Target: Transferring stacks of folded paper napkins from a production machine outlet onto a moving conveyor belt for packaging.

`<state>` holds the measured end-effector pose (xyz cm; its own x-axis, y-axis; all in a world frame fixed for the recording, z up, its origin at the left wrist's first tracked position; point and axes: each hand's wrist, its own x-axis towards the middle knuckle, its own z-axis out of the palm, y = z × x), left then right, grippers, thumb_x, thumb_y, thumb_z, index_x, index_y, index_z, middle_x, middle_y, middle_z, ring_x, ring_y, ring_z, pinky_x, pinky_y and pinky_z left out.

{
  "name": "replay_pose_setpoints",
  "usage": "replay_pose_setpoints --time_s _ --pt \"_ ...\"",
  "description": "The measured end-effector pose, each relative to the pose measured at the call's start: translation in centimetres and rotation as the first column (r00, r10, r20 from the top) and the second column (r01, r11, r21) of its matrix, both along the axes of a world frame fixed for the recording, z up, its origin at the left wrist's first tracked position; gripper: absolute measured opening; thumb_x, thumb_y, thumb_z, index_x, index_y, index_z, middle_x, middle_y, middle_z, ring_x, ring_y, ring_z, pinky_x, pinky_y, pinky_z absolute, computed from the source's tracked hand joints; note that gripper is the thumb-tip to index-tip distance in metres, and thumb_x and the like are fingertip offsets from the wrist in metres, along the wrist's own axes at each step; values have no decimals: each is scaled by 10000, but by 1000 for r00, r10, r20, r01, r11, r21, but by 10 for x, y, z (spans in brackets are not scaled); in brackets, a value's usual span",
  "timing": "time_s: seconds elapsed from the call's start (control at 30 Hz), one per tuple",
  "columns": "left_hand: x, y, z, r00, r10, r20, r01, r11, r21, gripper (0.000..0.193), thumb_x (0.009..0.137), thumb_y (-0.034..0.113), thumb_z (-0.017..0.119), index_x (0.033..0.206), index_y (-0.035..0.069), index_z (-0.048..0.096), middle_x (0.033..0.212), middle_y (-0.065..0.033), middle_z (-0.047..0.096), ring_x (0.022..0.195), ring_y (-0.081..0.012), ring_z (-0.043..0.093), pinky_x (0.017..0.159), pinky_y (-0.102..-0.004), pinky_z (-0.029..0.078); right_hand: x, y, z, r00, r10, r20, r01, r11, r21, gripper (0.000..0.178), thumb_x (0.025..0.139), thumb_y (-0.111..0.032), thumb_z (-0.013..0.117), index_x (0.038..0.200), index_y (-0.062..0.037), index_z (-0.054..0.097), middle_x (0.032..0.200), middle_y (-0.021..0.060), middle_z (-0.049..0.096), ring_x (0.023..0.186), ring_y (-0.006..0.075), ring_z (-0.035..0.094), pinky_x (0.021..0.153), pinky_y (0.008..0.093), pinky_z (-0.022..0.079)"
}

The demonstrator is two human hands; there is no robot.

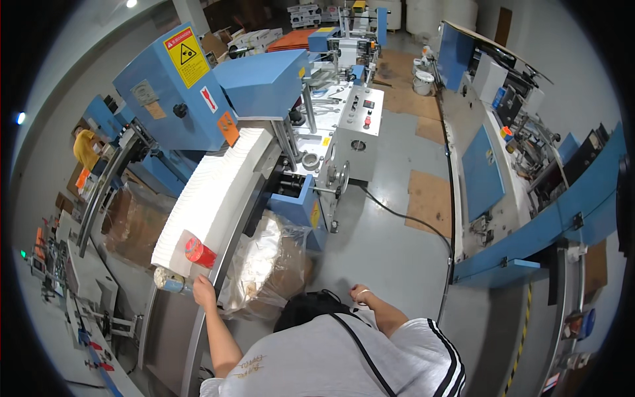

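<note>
My left hand [204, 291] is at the metal rim of a long trough [175, 337], its fingers curled in beside a clear bottle with a pale end [173, 280]. Whether they grip the bottle or the rim cannot be made out. Just beyond the fingers, a red cylinder [200, 253] leans at the near end of a long row of packed white folded sheets [215, 178]. The row runs under the blue machine housing [172, 92]. My right hand [360, 294] is held over the grey floor, fingers closed; what is in them, if anything, is hidden.
Below the trough is a clear plastic bag [264, 261]. A control box [357, 129] and a handwheel [342, 177] stand beyond it. A black cable [410, 217] crosses the floor near brown boards [428, 202]. More machinery [489, 165] lines the right; a person in yellow [86, 149] is far left.
</note>
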<state>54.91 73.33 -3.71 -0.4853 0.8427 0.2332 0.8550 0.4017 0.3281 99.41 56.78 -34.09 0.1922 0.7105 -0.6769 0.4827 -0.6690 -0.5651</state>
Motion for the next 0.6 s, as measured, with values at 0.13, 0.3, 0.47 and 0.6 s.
replay_pose_setpoints --time_s 0.13,0.3,0.47,0.6 --pt "-3 -3 -2 999 36 -3 -36 999 19 405 936 386 406 891 64 647 851 -225 649 812 -444 604 688 -546 461 6 -11 24 1000 -7 -6 7 998 -69 368 801 -326 608 1047 -56 653 785 92 684 676 204 660 661 335 525" --pt "-2 -6 -1 999 44 -9 -44 999 26 393 934 393 408 919 77 641 859 -219 651 818 -444 602 695 -544 460 26 -51 7 997 5 72 -1 998 -62 375 722 -297 596 976 -37 689 871 135 696 764 243 666 738 352 523" --pt "1 -2 -4 1000 20 -2 -19 1000 23 386 932 400 416 932 82 635 863 -216 652 819 -442 602 691 -544 459 53 -84 -45 998 -35 56 45 982 -183 375 704 -323 603 906 -24 707 875 135 699 812 261 662 766 363 510" --pt "9 -6 2 999 43 5 -44 998 37 371 935 369 419 915 69 637 860 -225 644 818 -453 594 691 -543 454 66 -85 -40 996 47 71 -32 979 -202 363 720 -311 598 914 -22 703 878 132 700 819 253 666 768 351 514"
